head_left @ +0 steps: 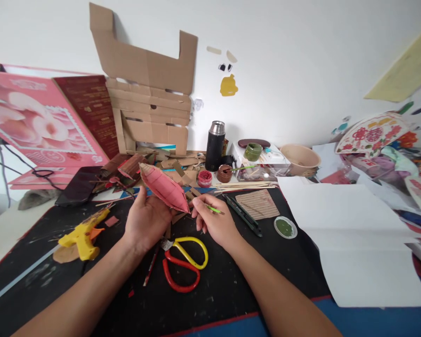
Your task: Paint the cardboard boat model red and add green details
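Supporting pink cardboard piece (165, 188) at dial centre: left hand (148, 220) palm-up under it, can't tell if clamped; right hand (213, 221) pinching green stick (215, 209). Scissors (187, 257) crowding 5 o'clock; glue gun (82, 238) 8, flask (214, 149) 2, paint lid (285, 227) 4.

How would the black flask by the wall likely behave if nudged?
Being tall and narrow, the black flask would probably tip under a high push. Its round body suggests it might roll once down. Its metallic top hints at a rigid build.
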Tool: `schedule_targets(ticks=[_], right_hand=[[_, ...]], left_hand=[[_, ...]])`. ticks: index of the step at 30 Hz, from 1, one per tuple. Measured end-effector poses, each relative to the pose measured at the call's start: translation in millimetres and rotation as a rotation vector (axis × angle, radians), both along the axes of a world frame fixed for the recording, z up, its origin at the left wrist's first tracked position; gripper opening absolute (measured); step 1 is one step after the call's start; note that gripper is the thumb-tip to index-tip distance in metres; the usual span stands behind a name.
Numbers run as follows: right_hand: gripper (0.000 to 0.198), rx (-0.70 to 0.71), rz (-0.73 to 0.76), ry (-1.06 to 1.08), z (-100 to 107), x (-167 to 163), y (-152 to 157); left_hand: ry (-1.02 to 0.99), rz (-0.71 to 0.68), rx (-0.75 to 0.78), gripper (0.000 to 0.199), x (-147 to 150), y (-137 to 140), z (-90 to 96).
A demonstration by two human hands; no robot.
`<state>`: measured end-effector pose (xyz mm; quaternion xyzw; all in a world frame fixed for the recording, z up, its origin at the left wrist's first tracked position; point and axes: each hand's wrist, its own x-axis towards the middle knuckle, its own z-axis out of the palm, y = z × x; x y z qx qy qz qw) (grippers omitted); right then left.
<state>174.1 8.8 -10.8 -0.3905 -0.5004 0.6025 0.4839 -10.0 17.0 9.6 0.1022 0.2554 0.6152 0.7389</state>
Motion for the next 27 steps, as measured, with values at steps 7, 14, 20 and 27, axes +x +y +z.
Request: schedule_targets(ticks=[7, 14, 20, 27], right_hand=[[0.051, 0.023, -0.073, 0.004, 3, 7, 4], [0.056, 0.077, -0.218, 0.06, 13, 17, 9], [0.059, 0.137, -0.362, 0.129, 19, 28, 12], [0.067, 0.115, -0.29, 0.106, 25, 23, 3]], left_hand=[[0.065, -0.012, -0.137, 0.055, -4, 2, 2.5], [0.267, 0.028, -0.225, 0.046, 7, -5, 14.3], [0.376, 0.096, -0.316, 0.04, 14, -6, 10.6], [0.264, 0.011, -0.326, 0.047, 8, -2, 7.2]])
